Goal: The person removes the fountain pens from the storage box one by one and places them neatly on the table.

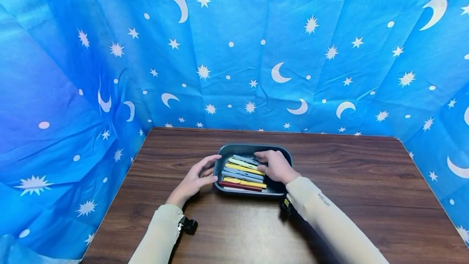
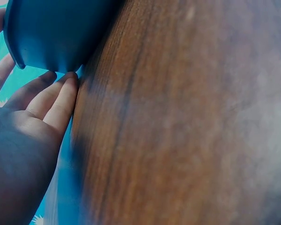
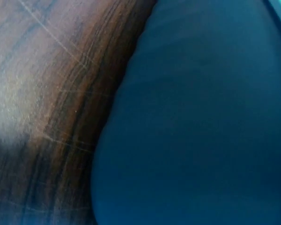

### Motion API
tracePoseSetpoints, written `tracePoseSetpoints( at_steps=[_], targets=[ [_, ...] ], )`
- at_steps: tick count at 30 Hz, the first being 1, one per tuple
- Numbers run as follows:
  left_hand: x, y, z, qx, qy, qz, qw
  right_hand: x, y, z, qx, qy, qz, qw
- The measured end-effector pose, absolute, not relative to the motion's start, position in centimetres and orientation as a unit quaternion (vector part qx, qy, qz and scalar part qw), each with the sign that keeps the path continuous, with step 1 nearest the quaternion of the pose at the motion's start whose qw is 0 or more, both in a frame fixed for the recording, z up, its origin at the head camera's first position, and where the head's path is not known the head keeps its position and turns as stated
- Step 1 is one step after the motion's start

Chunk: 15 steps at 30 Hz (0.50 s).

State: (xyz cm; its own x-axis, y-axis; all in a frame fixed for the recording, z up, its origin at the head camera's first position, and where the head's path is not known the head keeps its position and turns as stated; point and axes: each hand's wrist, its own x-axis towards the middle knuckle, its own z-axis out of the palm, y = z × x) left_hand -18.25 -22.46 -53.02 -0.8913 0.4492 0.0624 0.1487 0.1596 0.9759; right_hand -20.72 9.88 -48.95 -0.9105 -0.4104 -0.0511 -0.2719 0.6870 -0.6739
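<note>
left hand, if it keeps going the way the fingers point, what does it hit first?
The tray. The left hand sits at the tray's left wall, fingers aimed right and slightly away; the left wrist view shows the fingertips at or almost touching the wall, so contact looks immediate. The pens lie behind that wall.

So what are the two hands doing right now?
Left hand: open, fingers against the tray side.
Right hand: in the tray on the pens; grip cannot be told.
</note>
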Motion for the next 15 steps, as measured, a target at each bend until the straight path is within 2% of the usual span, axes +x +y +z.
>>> tracePoseSetpoints(
  at_steps=[15],
  targets=[
    [-18.28,-22.43,-53.1,0.203,0.752,0.616,0.119,-20.77,9.47,-49.15,-0.177,0.927,-0.326,0.057]
  ],
)
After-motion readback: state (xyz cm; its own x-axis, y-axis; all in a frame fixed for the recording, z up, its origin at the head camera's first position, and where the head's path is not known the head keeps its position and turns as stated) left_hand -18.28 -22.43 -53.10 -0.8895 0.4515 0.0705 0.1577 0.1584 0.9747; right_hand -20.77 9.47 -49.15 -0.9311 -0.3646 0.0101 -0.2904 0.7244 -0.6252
